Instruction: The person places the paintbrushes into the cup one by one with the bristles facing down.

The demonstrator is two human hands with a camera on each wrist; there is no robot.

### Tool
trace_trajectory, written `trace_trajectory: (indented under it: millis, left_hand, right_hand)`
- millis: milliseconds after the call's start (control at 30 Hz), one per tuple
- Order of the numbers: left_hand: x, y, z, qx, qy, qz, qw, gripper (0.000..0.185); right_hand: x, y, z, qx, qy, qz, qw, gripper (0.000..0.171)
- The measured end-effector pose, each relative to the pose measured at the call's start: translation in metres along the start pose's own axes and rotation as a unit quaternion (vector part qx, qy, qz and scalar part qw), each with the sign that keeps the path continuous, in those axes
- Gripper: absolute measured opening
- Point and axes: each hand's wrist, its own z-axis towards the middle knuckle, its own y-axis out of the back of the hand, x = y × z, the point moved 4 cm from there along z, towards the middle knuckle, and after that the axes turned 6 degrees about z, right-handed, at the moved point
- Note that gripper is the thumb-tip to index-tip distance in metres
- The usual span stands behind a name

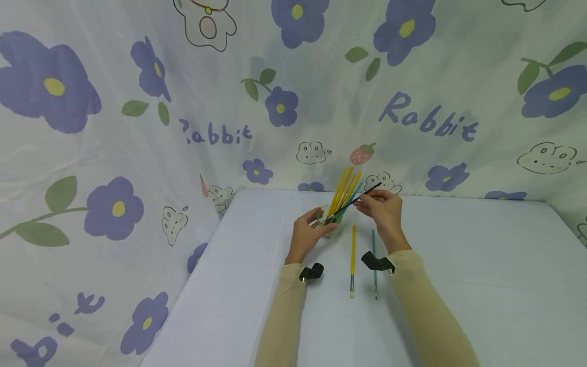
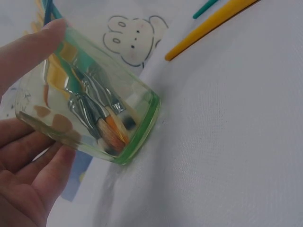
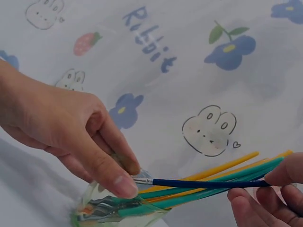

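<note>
A green-tinted glass (image 2: pixel 137 118) stands on the white table (image 1: pixel 458 255), with my left hand (image 1: pixel 321 225) gripping it around its side. It holds several yellow and teal paintbrushes (image 1: pixel 345 189), bristles down, handles leaning up to the right. My right hand (image 1: pixel 368 204) pinches a thin dark blue brush (image 3: pixel 203 183) by its handle end. The brush slants down with its bristle tip at the glass mouth, beside my left fingers (image 3: pixel 111 182).
One yellow brush (image 1: pixel 352 260) and one thin teal brush (image 1: pixel 374 262) lie on the table between my forearms, near the glass. A flowered "Rabbit" cloth (image 1: pixel 137 127) hangs behind and to the left of the table.
</note>
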Motion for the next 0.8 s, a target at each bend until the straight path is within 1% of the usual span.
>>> trace_trajectory:
  millis: [267,500,667,800]
  left_hand:
    - [0.0,0.0,0.0,0.0,-0.001,-0.002,1.0,0.079]
    - [-0.001,0.001,0.0,-0.002,-0.004,0.005,1.0,0.08]
    - [0.0,0.001,0.0,-0.004,-0.003,0.009,0.9999,0.079]
    - [0.001,0.001,0.0,-0.006,-0.004,0.013,0.9999,0.079]
  right_hand:
    - [-0.005,-0.007,-0.003,0.007,0.005,-0.022,1.0,0.021]
    - [-0.009,-0.009,-0.004,0.007,0.007,-0.038,0.999,0.018]
    - [-0.01,-0.009,-0.005,0.004,0.013,-0.076,0.997,0.019]
    - [-0.011,-0.008,-0.005,0.005,0.008,-0.111,0.994,0.022]
